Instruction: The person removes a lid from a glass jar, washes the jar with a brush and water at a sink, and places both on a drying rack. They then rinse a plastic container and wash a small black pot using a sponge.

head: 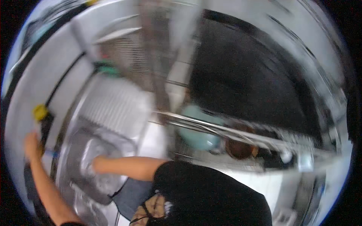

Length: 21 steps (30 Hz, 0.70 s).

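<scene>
My left hand (32,145), blurred, is raised at the far left, beside a dark upright object (46,127) with a yellow knob-like part (40,112) at its top. Whether the hand grips it is not clear. Lower and to the right, my right hand (99,165) reaches into a metal sink basin (75,147). Its fingers are smeared by motion, and what they touch cannot be made out. Something pale and shiny, perhaps water, shows around that hand. A ribbed metal drainboard (113,104) adjoins the basin.
Right of the sink, a metal rack rail (198,122) runs across the view. Behind it are a pale green rounded vessel (198,138) and a brown round container (240,145). A large dark surface (249,76) fills the upper right. Something green (109,69) lies beyond the drainboard.
</scene>
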### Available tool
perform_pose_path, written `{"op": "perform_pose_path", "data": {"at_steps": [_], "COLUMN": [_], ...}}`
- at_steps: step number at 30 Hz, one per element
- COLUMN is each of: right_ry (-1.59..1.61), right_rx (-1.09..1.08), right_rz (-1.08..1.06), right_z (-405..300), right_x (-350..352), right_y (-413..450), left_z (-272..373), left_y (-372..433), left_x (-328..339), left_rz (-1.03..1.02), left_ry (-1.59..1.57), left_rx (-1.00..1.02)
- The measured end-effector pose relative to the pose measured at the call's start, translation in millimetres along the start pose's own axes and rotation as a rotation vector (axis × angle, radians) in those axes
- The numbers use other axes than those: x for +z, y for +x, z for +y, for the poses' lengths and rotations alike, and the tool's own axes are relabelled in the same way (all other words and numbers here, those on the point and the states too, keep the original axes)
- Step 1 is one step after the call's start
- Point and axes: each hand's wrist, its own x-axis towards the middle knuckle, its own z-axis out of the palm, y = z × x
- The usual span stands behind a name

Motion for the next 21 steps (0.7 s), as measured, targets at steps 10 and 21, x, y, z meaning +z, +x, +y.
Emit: {"op": "perform_pose_path", "data": {"at_steps": [10, 21], "right_ry": [0.011, 0.235], "right_rx": [0.403, 0.32], "right_rz": [-0.272, -0.004], "right_z": [-2.1, -68.7], "right_x": [-82.3, -158.0], "right_y": [-66.5, -151.6], "left_z": [-71.2, -22.4], "left_y": [63.9, -10.5], "left_x": [128.3, -6.4], "left_rz": [0.006, -0.002], "left_ry": [-0.409, -0.754], "left_rx": [-0.348, -0.23]}}
